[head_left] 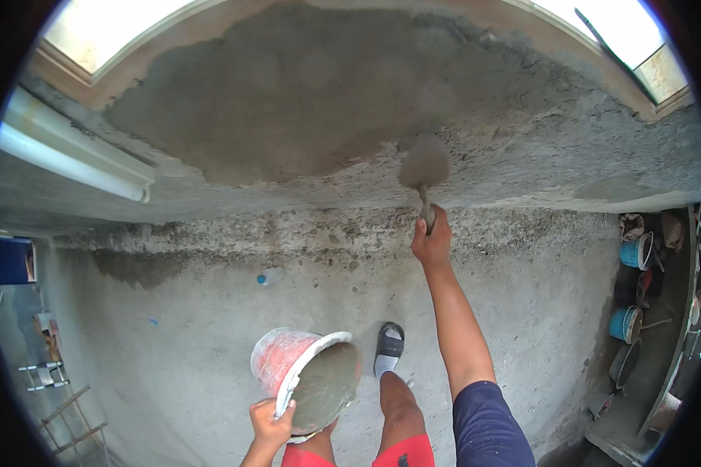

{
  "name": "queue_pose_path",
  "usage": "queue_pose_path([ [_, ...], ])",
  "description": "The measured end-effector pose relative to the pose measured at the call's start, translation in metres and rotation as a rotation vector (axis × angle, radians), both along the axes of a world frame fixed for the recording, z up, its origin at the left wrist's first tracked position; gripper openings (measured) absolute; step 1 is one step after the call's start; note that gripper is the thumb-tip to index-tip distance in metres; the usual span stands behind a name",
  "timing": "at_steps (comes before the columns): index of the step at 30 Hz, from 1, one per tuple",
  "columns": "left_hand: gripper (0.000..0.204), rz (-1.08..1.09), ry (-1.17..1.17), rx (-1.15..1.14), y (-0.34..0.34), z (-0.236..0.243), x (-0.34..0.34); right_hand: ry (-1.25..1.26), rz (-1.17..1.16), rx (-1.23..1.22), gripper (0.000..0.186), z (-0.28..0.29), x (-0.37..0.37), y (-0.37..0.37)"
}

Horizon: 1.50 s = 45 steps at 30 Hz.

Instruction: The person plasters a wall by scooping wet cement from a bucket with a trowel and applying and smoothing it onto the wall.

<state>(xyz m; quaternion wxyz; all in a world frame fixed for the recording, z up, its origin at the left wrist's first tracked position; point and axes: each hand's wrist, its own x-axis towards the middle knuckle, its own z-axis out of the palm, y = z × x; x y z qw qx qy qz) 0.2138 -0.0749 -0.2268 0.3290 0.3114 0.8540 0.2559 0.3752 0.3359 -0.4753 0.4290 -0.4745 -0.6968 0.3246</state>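
Observation:
My right hand [432, 240] is raised with the arm stretched out, gripping the handle of a trowel [424, 167]. The trowel's blade carries grey mortar and lies against the rough grey wall [304, 117], at the lower right edge of a darker, wet patch of plaster. Low in the view, my left hand [270, 426] grips the rim of a red bucket [282, 358] tilted toward me, filled with wet grey mortar [325, 387]. My leg and a sandalled foot [389, 349] show beside the bucket.
A white pipe [70, 159] runs along the wall at left. Blue buckets [637, 251] and other containers stand at the right edge. A small blue-capped bottle [268, 275] lies on the concrete floor. Ladder parts [66, 412] are at lower left. Bright window openings sit above.

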Motion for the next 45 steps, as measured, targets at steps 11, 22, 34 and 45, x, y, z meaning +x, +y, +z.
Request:
queue_pose_path([
  [11, 0.036, 0.1, -0.018, -0.043, -0.007, -0.011, 0.006, -0.185, 0.155, -0.03, 0.036, -0.024, 0.023, -0.023],
  [22, 0.027, 0.009, -0.066, 0.065, 0.0, -0.019, 0.016, -0.409, 0.251, 0.12, 0.038, -0.005, 0.036, 0.053],
  [34, 0.036, 0.116, -0.04, 0.015, -0.011, 0.01, 0.016, -0.508, -0.068, 0.043, 0.037, 0.028, 0.092, 0.079],
  [45, 0.038, 0.368, 0.036, 0.141, -0.001, 0.141, 0.032, -0.801, 0.05, -0.945, 0.05, 0.163, 0.238, -0.267],
])
